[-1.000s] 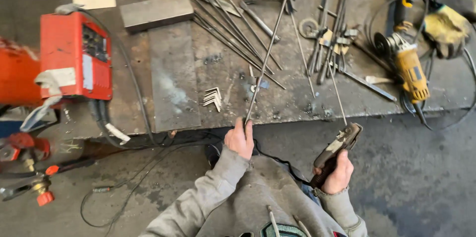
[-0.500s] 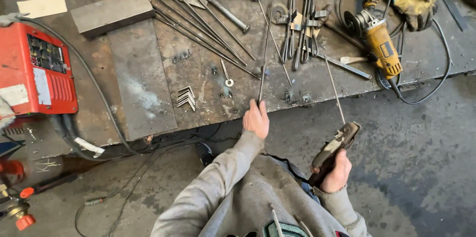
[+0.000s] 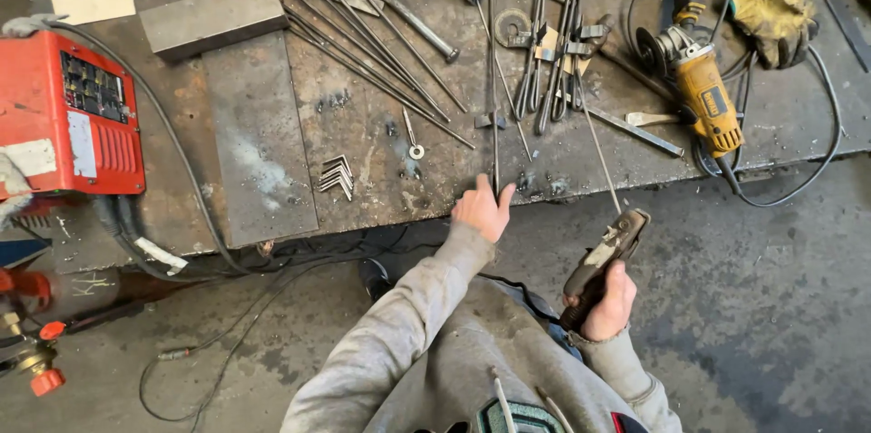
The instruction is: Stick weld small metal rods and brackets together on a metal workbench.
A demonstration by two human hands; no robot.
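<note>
1. The near end of a long thin steel rod is pinched between the fingers of the left hand, at the front edge of the steel workbench. The fingers are closed on the rod's tip, and the rod lies flat on the bench, pointing straight away from the person.
2. An electrode holder is gripped in the right hand, the fingers wrapped fully round its handle. The hand is held off the bench, over the concrete floor.
3. A welding electrode is clamped in the holder's head and is seen slanting up over the bench edge, towards the bundle of rods.
4. A bundle of further steel rods is laid upright in the view just right of the held rod; another fan of rods is spread to its left.
5. A small stack of bent angle pieces and a washer are found left of the left hand.
6. A yellow angle grinder with its black cable is rested at the right end of the bench, with a yellow work glove beyond it.
7. A red welding machine is placed at the left end, with a grey steel block nearby.
</note>
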